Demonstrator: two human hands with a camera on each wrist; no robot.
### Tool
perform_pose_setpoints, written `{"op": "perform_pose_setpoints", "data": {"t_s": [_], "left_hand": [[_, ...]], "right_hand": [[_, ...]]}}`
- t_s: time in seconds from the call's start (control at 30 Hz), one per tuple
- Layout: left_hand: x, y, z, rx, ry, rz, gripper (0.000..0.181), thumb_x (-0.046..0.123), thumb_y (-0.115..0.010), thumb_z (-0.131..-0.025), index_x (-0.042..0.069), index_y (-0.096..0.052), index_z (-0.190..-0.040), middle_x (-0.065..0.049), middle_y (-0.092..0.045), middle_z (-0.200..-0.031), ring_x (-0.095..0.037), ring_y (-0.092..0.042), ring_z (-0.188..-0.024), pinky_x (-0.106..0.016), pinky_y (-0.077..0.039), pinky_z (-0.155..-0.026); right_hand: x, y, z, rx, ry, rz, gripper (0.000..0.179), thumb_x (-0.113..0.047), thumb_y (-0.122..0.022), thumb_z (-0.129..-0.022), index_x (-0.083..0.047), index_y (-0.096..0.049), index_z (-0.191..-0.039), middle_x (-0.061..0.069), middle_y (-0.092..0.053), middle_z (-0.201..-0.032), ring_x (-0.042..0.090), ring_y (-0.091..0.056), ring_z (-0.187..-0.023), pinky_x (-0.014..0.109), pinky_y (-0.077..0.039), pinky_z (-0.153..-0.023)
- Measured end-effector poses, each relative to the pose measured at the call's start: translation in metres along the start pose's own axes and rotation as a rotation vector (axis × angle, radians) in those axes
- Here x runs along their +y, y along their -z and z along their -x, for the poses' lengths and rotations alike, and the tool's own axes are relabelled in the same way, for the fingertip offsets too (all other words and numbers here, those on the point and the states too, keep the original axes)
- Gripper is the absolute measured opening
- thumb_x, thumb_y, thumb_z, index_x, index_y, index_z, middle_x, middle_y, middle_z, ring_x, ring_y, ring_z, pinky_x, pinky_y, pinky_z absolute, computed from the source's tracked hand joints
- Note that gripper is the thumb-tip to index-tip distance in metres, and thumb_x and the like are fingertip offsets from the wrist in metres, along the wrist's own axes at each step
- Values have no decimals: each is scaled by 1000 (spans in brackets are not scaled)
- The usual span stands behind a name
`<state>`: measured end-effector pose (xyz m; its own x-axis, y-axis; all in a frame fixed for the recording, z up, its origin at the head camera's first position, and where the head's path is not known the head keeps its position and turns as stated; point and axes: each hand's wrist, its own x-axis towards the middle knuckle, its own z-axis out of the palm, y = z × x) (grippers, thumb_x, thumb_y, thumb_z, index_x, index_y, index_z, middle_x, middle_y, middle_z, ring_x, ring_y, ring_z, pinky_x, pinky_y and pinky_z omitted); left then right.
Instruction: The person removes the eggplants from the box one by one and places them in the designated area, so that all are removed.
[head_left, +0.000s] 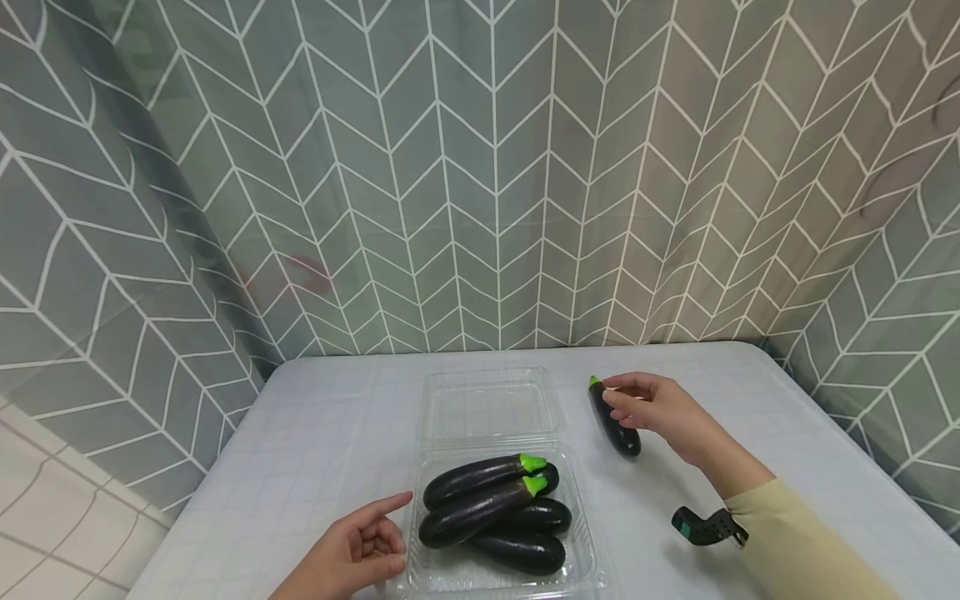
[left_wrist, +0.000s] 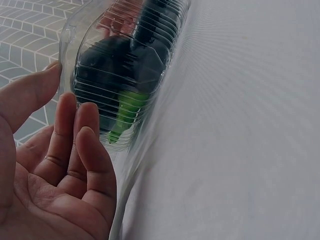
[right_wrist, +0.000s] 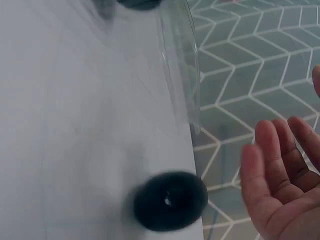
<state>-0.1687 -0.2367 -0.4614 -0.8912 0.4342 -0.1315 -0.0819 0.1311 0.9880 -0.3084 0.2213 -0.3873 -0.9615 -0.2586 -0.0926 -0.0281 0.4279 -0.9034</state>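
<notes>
Patterned curtains (head_left: 495, 167) back and flank our station; we work on a counter (head_left: 315, 442) w/ white cover.

R-hand grip (head_left: 663, 412), status: released, fingers slightly bent, nothing held. It hovers just beside the loose eggplant (head_left: 620, 431), which lies on the counter R of the clear tray (head_left: 587, 554), green cap pointing away from us. R wrist view shows a gap betw. fingers and skin.

Handling (our judgement): approach from above, set thumb & fingers on opposite sides approx. mid-length, then close evenly, since glossy skin may slip. Move it level and slowly; a rounded body can roll.

L-hand grip (head_left: 360, 546), status: relaxed, fingers loosely bent, nothing clasped that we can see. It sits at the tray's L edge; whether it touches, we can't tell. Light steadying there should, in our view, limit shifting of thin plastic.

Container: tray w/ attached lid (head_left: 487, 408), laid back on the far side. Contents: min. 5 pcs. in a pile of eggplants (head_left: 472, 512), stacked crosswise, two green caps showing on top. Caution: upper pcs. could slide if bumped.
</notes>
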Motion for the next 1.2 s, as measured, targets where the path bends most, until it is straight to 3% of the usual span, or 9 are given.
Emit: {"op": "perform_pose_setpoints", "data": {"t_s": [0.17, 0.43, 0.7, 0.97, 1.2], "left_hand": [[0, 0, 0, 4, 9, 0, 76, 11, -71, -101, -11, -30, -161, -8, -68, -104, -10, -67, -89, -22, -57, -79], [0, 0, -1, 9, 18, 12, 76, 11, -72, -101, -11, -31, -161, -8, -67, -104, -10, -66, -90, -22, -57, -80], [0, 0, 0, -5, -1, 10, 76, 10, -71, -101, -12, -29, -161, -7, -67, -104, -9, -66, -91, -21, -57, -82], [-2, 1, 0, -19, -22, 13, 76, 9, -70, -102, -13, -28, -161, -4, -68, -104, -8, -67, -91, -22, -57, -80], [-1, 1, 1, -33, -41, 10, 76, 9, -70, -102, -14, -27, -160, -2, -68, -104, -7, -67, -91, -21, -56, -81]], "right_hand": [[-5, -18, 9, -68, 36, -36, 56, -29, -73, -102, 5, -58, -144, 19, -68, -131, 22, -69, -112, 26, -58, -91], [-15, -45, 24, -146, 122, -9, 51, -29, -77, -99, 1, -65, -138, 22, -67, -132, 20, -66, -116, 27, -56, -92], [-16, -66, 29, -232, 184, -63, 47, -23, -78, -98, 3, -66, -135, 23, -68, -127, 17, -67, -110, 24, -57, -89], [-20, -84, 33, -283, 225, -33, 38, -20, -81, -95, -1, -72, -127, 13, -73, -117, 20, -67, -100, 24, -58, -81], [-19, -97, 36, -265, 329, 62, 34, -25, -84, -92, -6, -76, -119, 5, -75, -113, 10, -69, -96, 25, -57, -85]]}}
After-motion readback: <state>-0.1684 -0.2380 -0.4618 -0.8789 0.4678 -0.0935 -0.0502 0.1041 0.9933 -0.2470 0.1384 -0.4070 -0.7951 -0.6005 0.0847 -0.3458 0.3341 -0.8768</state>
